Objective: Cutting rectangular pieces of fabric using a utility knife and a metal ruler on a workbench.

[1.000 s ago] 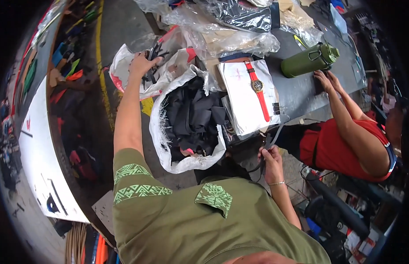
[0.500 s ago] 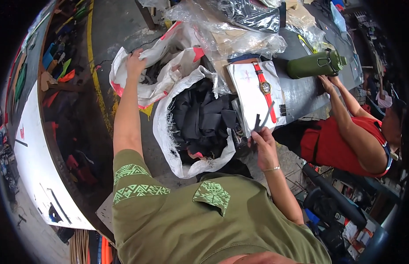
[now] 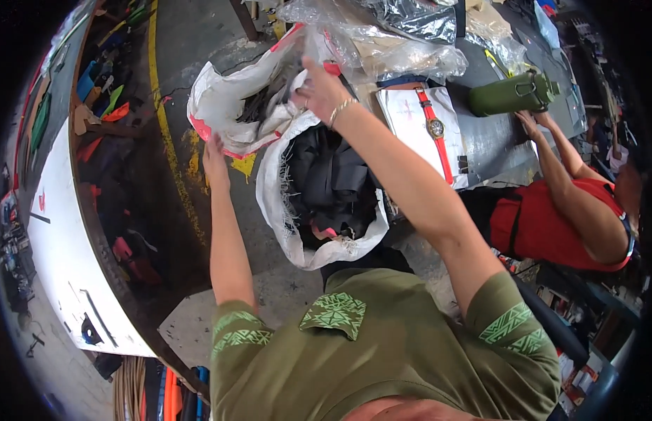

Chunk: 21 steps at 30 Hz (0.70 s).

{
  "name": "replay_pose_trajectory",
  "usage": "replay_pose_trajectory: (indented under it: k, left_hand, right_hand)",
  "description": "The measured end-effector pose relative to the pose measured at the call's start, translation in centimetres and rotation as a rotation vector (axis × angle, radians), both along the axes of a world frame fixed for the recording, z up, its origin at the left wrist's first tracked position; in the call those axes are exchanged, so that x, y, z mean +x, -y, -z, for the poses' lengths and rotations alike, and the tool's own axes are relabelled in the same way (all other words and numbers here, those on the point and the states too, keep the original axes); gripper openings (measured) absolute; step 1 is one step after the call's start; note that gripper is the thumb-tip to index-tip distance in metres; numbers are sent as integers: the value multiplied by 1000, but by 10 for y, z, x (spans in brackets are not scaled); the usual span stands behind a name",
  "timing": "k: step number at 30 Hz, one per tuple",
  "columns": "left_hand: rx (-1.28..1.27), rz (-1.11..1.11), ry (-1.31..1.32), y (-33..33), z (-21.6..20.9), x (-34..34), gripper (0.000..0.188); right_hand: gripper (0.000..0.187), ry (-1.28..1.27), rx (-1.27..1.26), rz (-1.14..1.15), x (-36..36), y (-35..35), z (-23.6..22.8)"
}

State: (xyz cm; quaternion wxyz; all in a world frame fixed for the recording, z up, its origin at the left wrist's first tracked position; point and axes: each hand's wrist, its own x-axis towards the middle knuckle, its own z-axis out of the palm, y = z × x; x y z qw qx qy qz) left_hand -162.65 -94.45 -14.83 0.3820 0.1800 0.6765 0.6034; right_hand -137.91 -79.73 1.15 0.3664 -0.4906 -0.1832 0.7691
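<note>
A white plastic sack with red patches (image 3: 226, 99) gapes at the upper centre, dark strips (image 3: 254, 107) lying inside. At its near left rim my left hand (image 3: 215, 160) grips the edge. My right hand (image 3: 322, 92) is over the sack's right side, fingers spread and somewhat blurred, with nothing visible in it. Just below that hand stands a second white sack (image 3: 273, 205) with a frayed rim, filled with black fabric strips (image 3: 330, 175). My right forearm passes over its upper right edge.
On the dark table are clear plastic wrapping (image 3: 410, 59), white sheets with a red-strapped watch (image 3: 435, 128), a black binder clip (image 3: 463, 165) and a green bottle (image 3: 505, 95). A person in red (image 3: 550, 224) works at right. A white panel (image 3: 63, 231) stands left.
My right hand has swung from the papers up and left to the open sack; the dark strips it held are no longer visible in it. My left hand has slid nearer along the rim.
</note>
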Motion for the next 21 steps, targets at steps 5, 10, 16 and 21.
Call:
replay_pose_trajectory:
  k: [5, 10, 16, 21]
  left_hand:
    - [-165, -180, 70, 136, 2, 25, 32]
    - [-205, -165, -76, 177, -31, 76, 26]
    - [80, 307, -686, 102, -151, 191, 36]
    - [309, 773, -531, 104, -195, 360, 24]
  right_hand:
    - [58, 29, 58, -60, 59, 16, 6]
    - [23, -245, 59, -191, 176, 116, 19]
    - [19, -142, 23, 7, 337, 265, 15]
    - [21, -32, 5, 237, 456, 417, 15]
